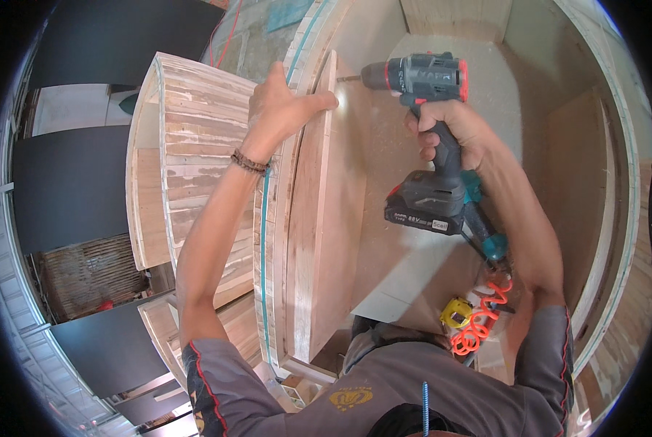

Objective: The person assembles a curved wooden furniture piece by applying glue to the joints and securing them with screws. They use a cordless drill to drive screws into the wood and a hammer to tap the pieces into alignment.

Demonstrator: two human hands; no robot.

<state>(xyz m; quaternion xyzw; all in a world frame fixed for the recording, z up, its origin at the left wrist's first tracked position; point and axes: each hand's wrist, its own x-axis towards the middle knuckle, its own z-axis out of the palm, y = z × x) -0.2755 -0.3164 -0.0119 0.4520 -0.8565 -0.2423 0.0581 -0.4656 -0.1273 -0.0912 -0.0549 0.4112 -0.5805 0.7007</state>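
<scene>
My right hand (453,131) is wrapped round the grip of a black and red cordless drill (431,78), held level with its battery (424,207) toward me. Its long thin bit (348,78) points left, and the tip meets the inner side of a pale wooden board (318,211) near the board's far end. A spot of light falls on the board just below the bit. My left hand (286,105) clasps the far end of that board against the curved wooden rim (275,240), its thumb lying across the board's edge. Some left fingertips are hidden.
Right of my body lie a teal and black tool (486,229), an orange coiled hose (479,320) and a yellow tape measure (456,313). A curved slatted wooden piece (206,138) stands at the left, near dark panels (71,182). The large curved wooden frame (617,218) surrounds me.
</scene>
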